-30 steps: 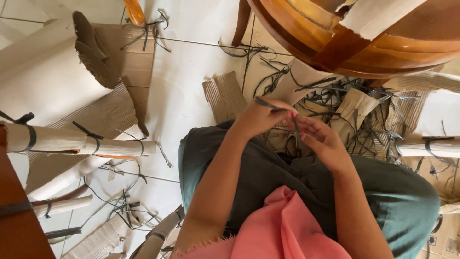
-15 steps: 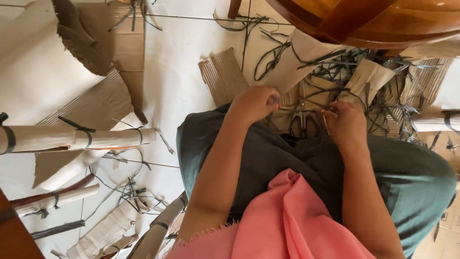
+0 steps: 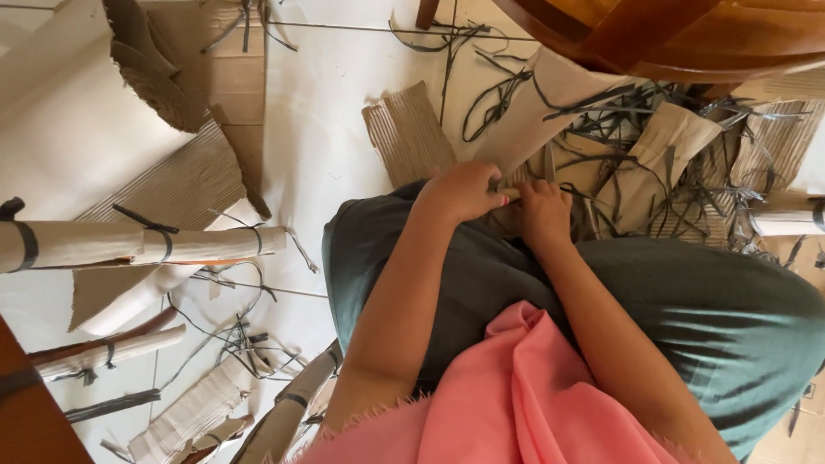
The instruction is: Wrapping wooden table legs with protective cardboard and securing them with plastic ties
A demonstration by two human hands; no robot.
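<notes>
My left hand (image 3: 464, 191) and my right hand (image 3: 541, 210) meet over my lap, just past the knees of my dark green trousers (image 3: 687, 292). The left fingers are pinched together against the right hand's fingertips, seemingly on a thin dark strap that is mostly hidden. My right hand is curled with its knuckles up, so what lies under it is hidden. Just beyond both hands a pale cardboard sheet (image 3: 550, 94) lies among a tangle of dark straps (image 3: 619, 129). A pink cloth (image 3: 533, 404) covers my lower lap.
A corrugated cardboard piece (image 3: 408, 133) lies on the white floor left of my hands. Strapped cardboard rolls (image 3: 146, 245) and more rolls (image 3: 198, 412) lie at the left. A round wooden table (image 3: 687, 34) overhangs the top right. Torn cardboard (image 3: 679, 146) lies under it.
My hands were raised and apart a second ago, the left holding a thin dark piece. They have dropped towards my knees and come together, fingertips touching. The view has shifted slightly.
</notes>
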